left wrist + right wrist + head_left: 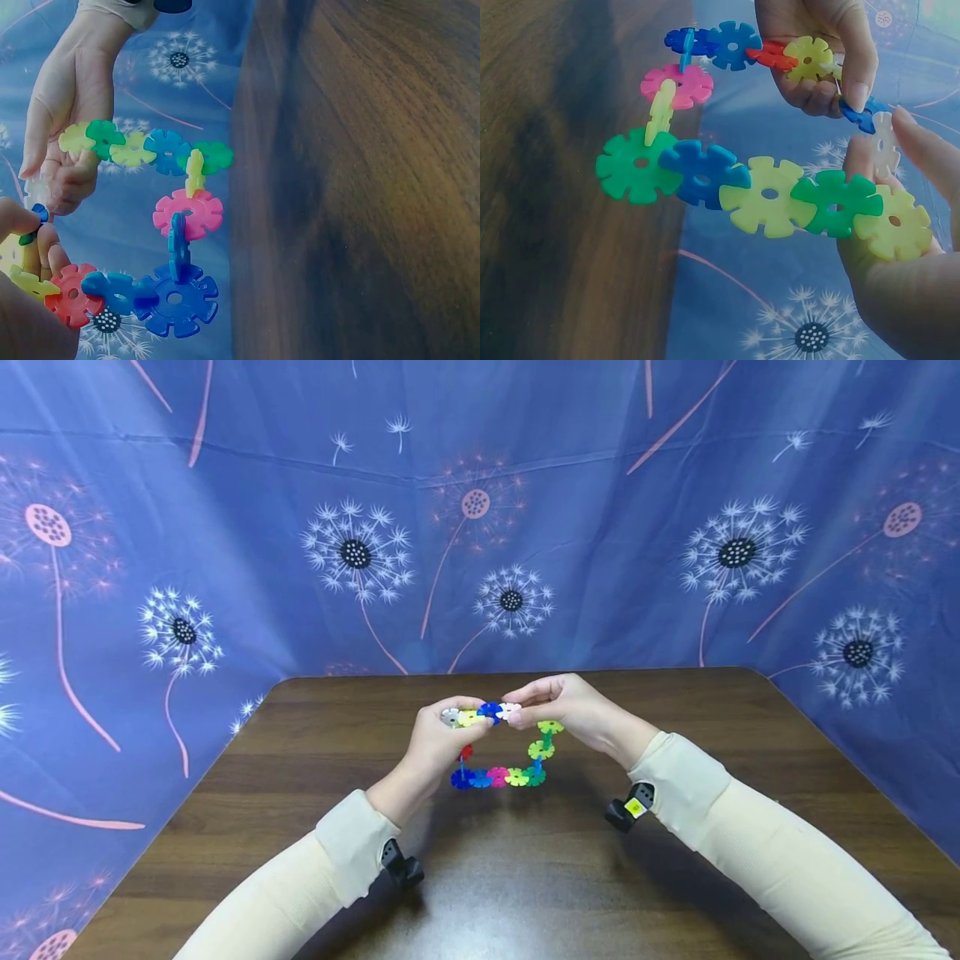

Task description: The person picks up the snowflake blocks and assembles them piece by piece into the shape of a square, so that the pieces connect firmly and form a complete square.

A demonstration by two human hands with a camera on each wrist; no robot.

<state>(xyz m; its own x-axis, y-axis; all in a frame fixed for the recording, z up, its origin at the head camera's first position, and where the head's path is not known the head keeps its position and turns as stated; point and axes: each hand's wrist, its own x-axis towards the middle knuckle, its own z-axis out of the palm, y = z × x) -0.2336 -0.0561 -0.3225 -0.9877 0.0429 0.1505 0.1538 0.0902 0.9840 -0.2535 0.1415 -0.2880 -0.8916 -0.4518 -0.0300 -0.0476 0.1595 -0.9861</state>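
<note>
A chain of notched plastic flower discs, with a pink disc [498, 777] at its bottom side, hangs above the table in a squarish, frame-like shape. My left hand [435, 739] pinches a blue disc [861, 114] near the top of the chain, thumb in front. Between the thumb and fingers of my right hand [581, 710] is a white disc [886, 146], which meets the blue one edge to edge. A yellow disc [894, 222] at the chain's other end lies against the right hand. Whether the white and blue slots are fully interlocked cannot be told.
Below the hands is a brown wooden table [525, 877]. Behind it hangs a blue cloth [600, 568] with a dandelion print. A small black camera [401, 864] is strapped at the left wrist, another camera [630, 807] at the right.
</note>
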